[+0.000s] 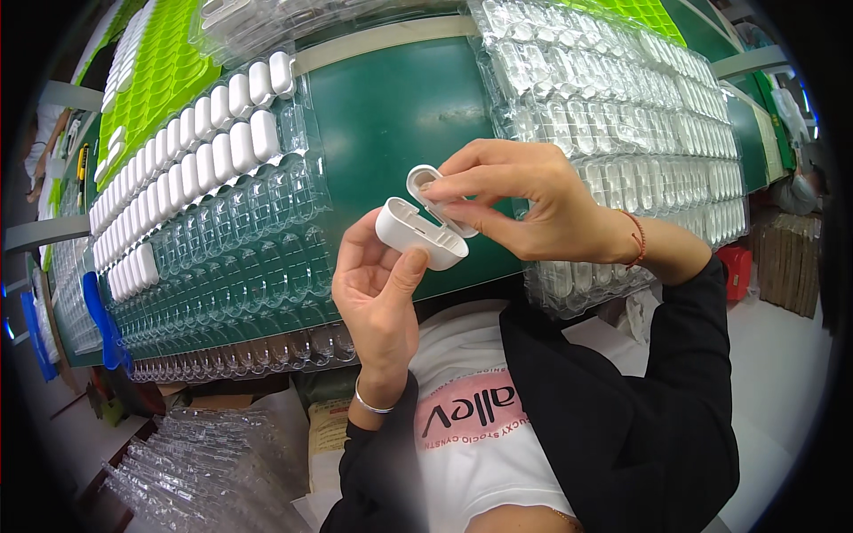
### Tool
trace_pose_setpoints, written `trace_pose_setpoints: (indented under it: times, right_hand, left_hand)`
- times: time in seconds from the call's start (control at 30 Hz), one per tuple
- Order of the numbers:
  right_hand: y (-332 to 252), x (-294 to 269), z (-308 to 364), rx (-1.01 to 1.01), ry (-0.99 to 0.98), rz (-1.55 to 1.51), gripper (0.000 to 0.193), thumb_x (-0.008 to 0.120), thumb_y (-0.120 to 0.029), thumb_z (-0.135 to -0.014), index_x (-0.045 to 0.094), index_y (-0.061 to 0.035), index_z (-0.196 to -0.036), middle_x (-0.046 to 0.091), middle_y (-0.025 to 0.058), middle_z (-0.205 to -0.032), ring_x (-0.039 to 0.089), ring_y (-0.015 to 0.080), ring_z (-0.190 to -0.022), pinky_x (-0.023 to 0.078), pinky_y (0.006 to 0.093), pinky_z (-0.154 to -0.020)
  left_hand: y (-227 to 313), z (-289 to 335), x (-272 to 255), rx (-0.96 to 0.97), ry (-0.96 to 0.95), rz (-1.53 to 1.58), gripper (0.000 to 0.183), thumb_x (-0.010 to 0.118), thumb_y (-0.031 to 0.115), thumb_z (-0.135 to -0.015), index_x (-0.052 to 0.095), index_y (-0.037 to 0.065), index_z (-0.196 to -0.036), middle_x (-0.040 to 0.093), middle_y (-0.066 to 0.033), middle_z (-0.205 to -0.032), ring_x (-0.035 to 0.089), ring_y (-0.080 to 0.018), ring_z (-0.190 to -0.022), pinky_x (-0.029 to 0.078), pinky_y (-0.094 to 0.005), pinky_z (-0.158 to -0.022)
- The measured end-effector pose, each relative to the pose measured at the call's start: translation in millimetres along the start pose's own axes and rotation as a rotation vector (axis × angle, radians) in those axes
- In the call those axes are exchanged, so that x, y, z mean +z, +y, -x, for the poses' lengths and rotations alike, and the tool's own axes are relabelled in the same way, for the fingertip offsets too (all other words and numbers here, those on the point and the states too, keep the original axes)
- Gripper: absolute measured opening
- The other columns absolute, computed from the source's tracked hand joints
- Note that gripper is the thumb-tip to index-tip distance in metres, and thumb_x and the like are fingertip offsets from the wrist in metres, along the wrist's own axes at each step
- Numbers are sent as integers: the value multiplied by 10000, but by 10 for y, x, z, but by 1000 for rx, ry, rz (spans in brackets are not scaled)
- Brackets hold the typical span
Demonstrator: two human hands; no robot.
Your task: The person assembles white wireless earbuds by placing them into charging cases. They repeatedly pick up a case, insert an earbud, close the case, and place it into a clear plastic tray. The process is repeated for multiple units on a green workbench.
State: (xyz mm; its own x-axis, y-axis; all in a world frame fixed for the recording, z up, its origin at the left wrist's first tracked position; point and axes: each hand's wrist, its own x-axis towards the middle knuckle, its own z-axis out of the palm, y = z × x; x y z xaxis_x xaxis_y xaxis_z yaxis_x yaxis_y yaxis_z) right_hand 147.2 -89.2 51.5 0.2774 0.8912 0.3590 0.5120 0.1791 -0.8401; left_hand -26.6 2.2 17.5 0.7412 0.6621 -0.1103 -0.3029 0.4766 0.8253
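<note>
A white earbud charging case (416, 233) with its lid (425, 180) swung up is held over the table's near edge. My left hand (380, 289) grips the body of the case from below, the thumb pressed on its near side. Fingers of my right hand (524, 195) pinch at the raised lid; whether something small sits between them is hidden. To the left, a clear plastic tray (240, 258) carries rows of closed white cases (191, 173) in its far part. Its nearer pockets hold nothing.
Another clear tray (613, 133) with rows of pockets spreads on the right of the green table (400, 107). Bright green trays (173, 62) lie at the far left. A blue strap-like piece (105, 322) hangs at the left edge. Stacked clear trays (209, 466) stand below.
</note>
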Motion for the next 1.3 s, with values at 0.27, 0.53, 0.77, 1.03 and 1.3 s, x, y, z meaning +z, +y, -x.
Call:
trace_pose_setpoints:
  times: [0.27, 0.53, 0.77, 1.03, 1.3]
  right_hand:
    - [-15, 10, 23, -117, 37, 199, 266, 740, 44, -791, 722, -50, -1039, 671, 95, -914, 660, 185, -734, 535, 266, -604]
    - [-41, 37, 43, -128, 71, 234, 294, 748, 38, -775, 716, -55, -1052, 665, 94, -929, 668, 192, -752, 547, 266, -616]
    - [3, 72, 103, -175, 52, 395, 239, 697, -4, -762, 695, -70, -992, 614, 74, -900, 652, 252, -708, 537, 325, -578]
    - [-88, 22, 81, -149, 42, 203, 372, 646, 156, -719, 716, -80, -998, 658, 89, -937, 669, 223, -734, 526, 284, -583]
    - [65, 11, 87, -131, 38, 275, 280, 678, 30, -746, 696, -106, -990, 620, 64, -936, 636, 264, -773, 520, 337, -620]
  left_hand:
    - [-24, -35, -12, 1, 5, 3, 437, 717, -33, -843, 521, -50, -1233, 651, -172, -1141, 654, -219, -1058, 557, -339, -892]
    - [33, -31, 50, 3, -2, -33, 409, 713, 46, -872, 522, -56, -1220, 627, -128, -1128, 631, -155, -1010, 517, -280, -894]
    - [-44, -38, 42, 100, -16, -118, 363, 745, -50, -807, 551, -24, -1112, 659, -114, -1055, 658, -169, -985, 551, -290, -859]
    - [-114, -95, -127, 51, -220, 171, 356, 777, -40, -764, 568, 5, -1049, 630, -56, -1008, 625, -149, -981, 532, -284, -865]
    - [-199, -75, -25, 0, -85, 165, 369, 733, -47, -821, 538, 0, -1131, 630, -78, -1087, 621, -144, -1009, 523, -295, -875]
